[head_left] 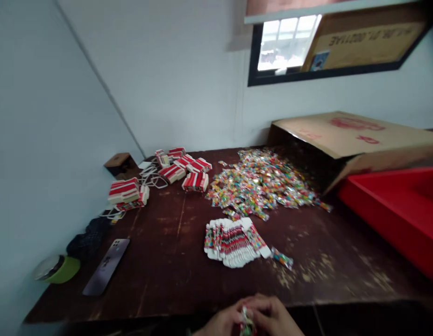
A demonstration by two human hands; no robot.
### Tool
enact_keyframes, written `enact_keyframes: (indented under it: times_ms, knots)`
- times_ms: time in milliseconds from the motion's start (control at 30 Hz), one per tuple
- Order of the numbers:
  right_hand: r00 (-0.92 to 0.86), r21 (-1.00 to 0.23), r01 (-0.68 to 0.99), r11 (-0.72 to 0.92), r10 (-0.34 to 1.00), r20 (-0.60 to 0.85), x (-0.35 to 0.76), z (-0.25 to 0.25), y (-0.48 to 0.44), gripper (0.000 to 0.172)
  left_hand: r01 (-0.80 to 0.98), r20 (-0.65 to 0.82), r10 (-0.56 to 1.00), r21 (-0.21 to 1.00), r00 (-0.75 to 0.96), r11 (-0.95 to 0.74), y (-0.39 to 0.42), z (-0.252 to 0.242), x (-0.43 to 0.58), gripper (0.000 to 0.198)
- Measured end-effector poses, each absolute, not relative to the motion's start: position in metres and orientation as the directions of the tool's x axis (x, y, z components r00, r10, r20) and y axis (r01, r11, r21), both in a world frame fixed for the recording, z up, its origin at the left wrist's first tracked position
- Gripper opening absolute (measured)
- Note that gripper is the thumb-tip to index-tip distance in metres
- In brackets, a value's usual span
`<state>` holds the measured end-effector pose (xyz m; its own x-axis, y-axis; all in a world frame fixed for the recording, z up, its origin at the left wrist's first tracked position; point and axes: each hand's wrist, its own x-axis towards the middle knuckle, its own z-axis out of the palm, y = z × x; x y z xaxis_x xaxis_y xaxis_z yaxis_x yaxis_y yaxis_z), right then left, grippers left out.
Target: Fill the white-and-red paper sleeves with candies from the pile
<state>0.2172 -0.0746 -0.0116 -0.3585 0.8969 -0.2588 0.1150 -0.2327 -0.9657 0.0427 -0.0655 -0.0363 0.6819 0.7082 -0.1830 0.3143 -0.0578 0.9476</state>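
My grip: both hands are meeting at the bottom edge of the view, left hand and right hand pressing together, fingers curling closed around one small packet that is poking up between them, red, white and green print, upright-ish, blurry so I cannot tell exactly what it is or which hand is carrying most of it. Hands are sitting at the near edge of the surface, over or just off it, hard to tell. Key relation: everything else is lying forward of my grip, away from me. The fanned stack of flat printed cards is lying straight ahead and slightly left of my hands, long axis running left-right, near, and both hands are about equally close, left maybe a touch nearer. One loose wrapped candy is lying just beside the stack's right end, nearer my right hand. Further back the candy pile is spreading out from the mouth of the tipped cardboard box, well apart from my hands. Folded red-and-white boxes are sitting back left, another stack of them further left, white cords tangling between. Red tray is on the right, touching or just beside the cardboard box. Phone is lying face down at left, long axis pointing away and right, green-rimmed lid and dark cloth beside it.
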Motion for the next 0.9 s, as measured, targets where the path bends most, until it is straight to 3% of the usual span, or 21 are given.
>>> enact_keyframes:
  times_ms: [33,100,133,200,333,400,533,633,700,767,833,900]
  knots:
    - [-0.349,-0.971,0.126,-0.201,0.908,-0.233,0.216,-0.008,-0.076,0.027,0.147,-0.277,0.636,0.957,0.720,0.249,-0.069,-0.039,0.041,0.052]
    - [-0.352,-0.978,0.195,-0.069,0.926,-0.135,0.216,0.001,-0.079,0.028,-0.065,-0.364,0.542,0.784,0.757,0.617,-0.073,-0.043,0.036,0.060]
    - [-0.369,-0.968,0.250,0.017,0.926,-0.079,0.217,0.005,-0.081,0.027,-0.134,-0.403,0.511,0.672,0.760,0.729,-0.074,-0.044,0.034,0.063]
    - [-0.420,-0.902,0.391,0.183,0.907,0.002,0.222,0.013,-0.083,0.027,-0.164,-0.446,0.479,0.579,0.756,0.798,-0.074,-0.042,0.031,0.065]
    - [-0.540,-0.719,0.567,0.401,0.840,0.043,0.233,0.016,-0.085,0.025,-0.116,-0.457,0.446,0.586,0.770,0.802,-0.071,-0.033,0.033,0.069]
    - [-0.564,-0.733,0.534,0.421,0.823,0.062,0.234,0.010,-0.086,0.026,-0.079,-0.474,0.427,0.594,0.770,0.801,-0.069,-0.029,0.035,0.075]
    - [-0.378,-0.927,0.335,0.169,0.925,0.032,0.224,-0.006,-0.088,0.035,0.001,-0.460,0.606,0.797,0.650,0.604,-0.057,-0.014,0.035,0.061]
    - [-0.257,-0.948,0.308,0.080,0.966,-0.002,0.233,-0.016,-0.078,0.035,0.199,-0.428,0.699,0.900,0.572,0.388,-0.043,0.004,0.020,0.041]
    - [-0.150,-0.850,0.509,0.133,0.987,0.065,0.256,-0.021,-0.064,0.030,0.344,-0.455,0.696,0.888,0.555,0.306,-0.034,0.016,0.003,0.030]
    - [-0.056,-0.643,0.753,0.140,0.987,0.149,0.284,-0.027,-0.051,0.036,0.497,-0.546,0.621,0.824,0.563,0.274,-0.026,0.025,-0.017,0.025]
    - [-0.078,-0.445,0.884,0.146,0.983,0.168,0.308,-0.035,-0.049,0.052,0.623,-0.664,0.478,0.734,0.575,0.271,-0.021,0.029,-0.034,0.027]
    - [-0.184,-0.355,0.908,0.221,0.974,0.135,0.319,-0.047,-0.059,0.067,0.636,-0.696,0.423,0.712,0.580,0.299,-0.017,0.030,-0.044,0.027]
